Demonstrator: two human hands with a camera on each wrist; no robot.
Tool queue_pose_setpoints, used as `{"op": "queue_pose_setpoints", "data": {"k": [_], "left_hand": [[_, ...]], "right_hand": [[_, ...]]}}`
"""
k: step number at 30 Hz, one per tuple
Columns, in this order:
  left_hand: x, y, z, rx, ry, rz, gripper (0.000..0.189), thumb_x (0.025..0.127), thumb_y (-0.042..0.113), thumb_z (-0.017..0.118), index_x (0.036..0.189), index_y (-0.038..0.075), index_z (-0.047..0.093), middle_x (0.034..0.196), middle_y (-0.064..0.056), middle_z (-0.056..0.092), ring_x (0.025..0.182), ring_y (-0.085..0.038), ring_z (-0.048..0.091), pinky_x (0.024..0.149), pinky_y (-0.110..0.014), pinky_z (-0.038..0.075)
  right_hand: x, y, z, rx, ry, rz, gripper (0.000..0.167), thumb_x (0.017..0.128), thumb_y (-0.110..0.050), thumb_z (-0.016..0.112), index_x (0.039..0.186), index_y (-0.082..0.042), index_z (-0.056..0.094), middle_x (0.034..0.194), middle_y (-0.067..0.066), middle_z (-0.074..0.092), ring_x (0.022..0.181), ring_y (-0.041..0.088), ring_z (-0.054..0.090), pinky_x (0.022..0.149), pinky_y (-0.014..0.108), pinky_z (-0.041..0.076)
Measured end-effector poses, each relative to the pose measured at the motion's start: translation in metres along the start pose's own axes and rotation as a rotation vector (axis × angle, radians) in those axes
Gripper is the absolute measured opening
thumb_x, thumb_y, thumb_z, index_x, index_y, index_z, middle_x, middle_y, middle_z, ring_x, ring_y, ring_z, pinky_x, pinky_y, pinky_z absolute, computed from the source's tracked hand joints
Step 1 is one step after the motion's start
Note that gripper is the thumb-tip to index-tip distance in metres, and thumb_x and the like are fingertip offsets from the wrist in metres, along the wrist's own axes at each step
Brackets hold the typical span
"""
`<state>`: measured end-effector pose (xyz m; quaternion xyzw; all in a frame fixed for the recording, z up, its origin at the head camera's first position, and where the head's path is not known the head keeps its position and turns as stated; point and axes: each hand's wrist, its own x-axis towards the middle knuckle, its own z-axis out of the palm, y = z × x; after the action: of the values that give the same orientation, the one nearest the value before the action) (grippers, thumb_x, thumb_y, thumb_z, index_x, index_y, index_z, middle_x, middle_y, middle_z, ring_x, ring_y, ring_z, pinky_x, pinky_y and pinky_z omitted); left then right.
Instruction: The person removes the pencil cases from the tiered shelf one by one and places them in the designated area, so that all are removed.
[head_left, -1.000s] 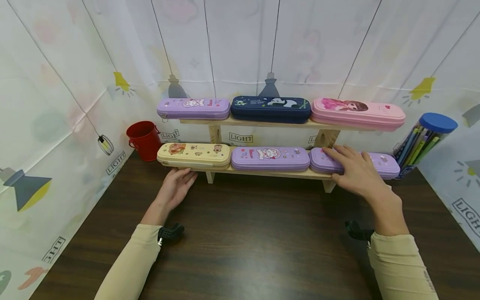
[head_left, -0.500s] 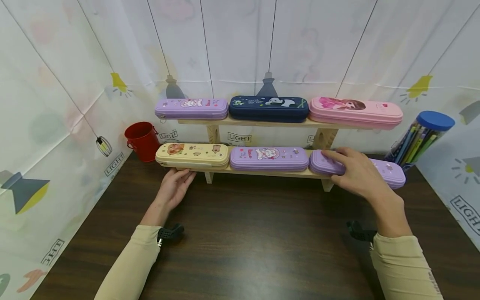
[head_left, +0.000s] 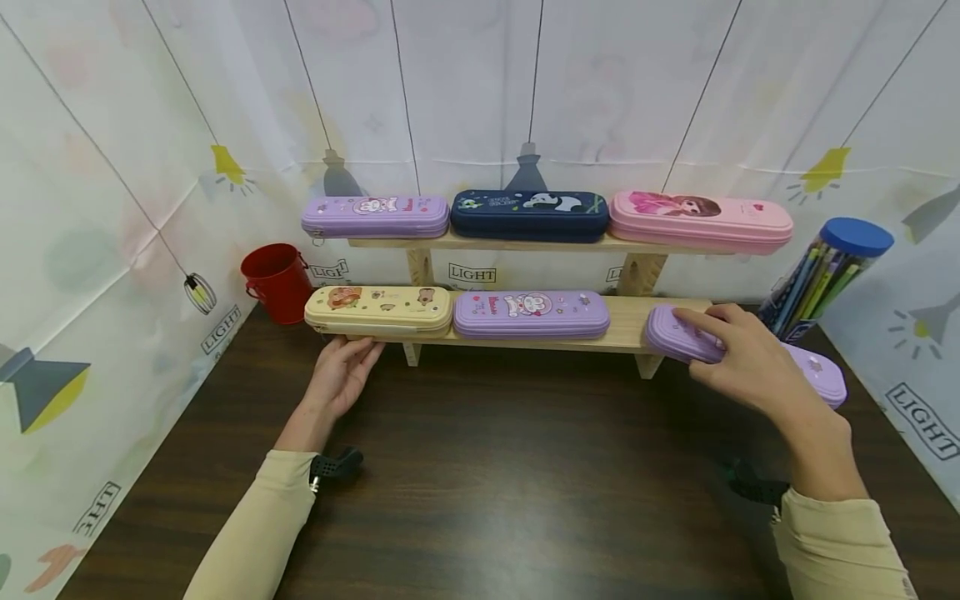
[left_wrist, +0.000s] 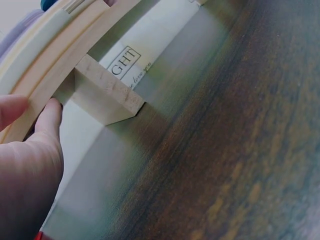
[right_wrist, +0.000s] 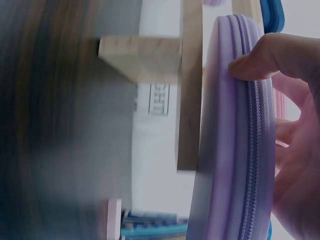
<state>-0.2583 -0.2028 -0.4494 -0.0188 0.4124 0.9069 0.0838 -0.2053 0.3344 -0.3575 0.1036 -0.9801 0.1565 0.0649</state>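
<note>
In the head view, my right hand (head_left: 757, 358) grips a purple pencil case (head_left: 678, 333) at the right end of the lower wooden shelf (head_left: 626, 321). My thumb presses the zipped side. The case sits askew, its right end out past the shelf toward me. My left hand (head_left: 341, 375) holds the shelf's left end from below, under a cream pencil case (head_left: 375, 310); in the left wrist view, fingers (left_wrist: 47, 120) reach below the board. Another purple pencil case (head_left: 532, 315) lies beside the cream one. A stretch of bare board separates it from the gripped case.
The upper shelf (head_left: 532, 244) bears a purple case (head_left: 375, 217), a navy panda case (head_left: 528, 215) and a pink case (head_left: 701, 221). A red bucket (head_left: 276, 283) stands left; a blue-lidded tub of pens (head_left: 825, 279) stands right. The dark tabletop (head_left: 525, 467) stretches in front.
My right hand has drawn the purple case rightward and toward me, turning it askew and baring the board to its left. The left hand stays at the shelf's left end.
</note>
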Motion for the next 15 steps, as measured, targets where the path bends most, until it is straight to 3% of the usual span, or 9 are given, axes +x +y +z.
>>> {"op": "queue_pose_setpoints", "data": {"k": [7, 15], "left_hand": [[0.000, 0.000, 0.001, -0.003, 0.021, -0.002, 0.075, 0.101, -0.010, 0.038, 0.160, 0.018, 0.001, 0.168, -0.008, 0.011, 0.153, -0.020, 0.023, 0.123, -0.034, 0.030], [-0.001, 0.000, 0.002, 0.011, 0.020, 0.001, 0.078, 0.100, -0.011, 0.039, 0.160, 0.020, 0.000, 0.168, -0.007, 0.011, 0.152, -0.019, 0.024, 0.121, -0.032, 0.034]], "right_hand": [[-0.023, 0.029, -0.005, -0.008, 0.043, 0.073, 0.076, 0.079, -0.019, 0.077, 0.149, -0.017, 0.046, 0.132, 0.030, 0.047, 0.112, 0.049, 0.043, 0.087, 0.073, 0.042], [-0.044, 0.057, -0.014, -0.009, 0.007, 0.195, 0.079, 0.084, -0.024, 0.074, 0.154, -0.021, 0.037, 0.133, 0.033, 0.039, 0.108, 0.050, 0.040, 0.081, 0.071, 0.041]]}}
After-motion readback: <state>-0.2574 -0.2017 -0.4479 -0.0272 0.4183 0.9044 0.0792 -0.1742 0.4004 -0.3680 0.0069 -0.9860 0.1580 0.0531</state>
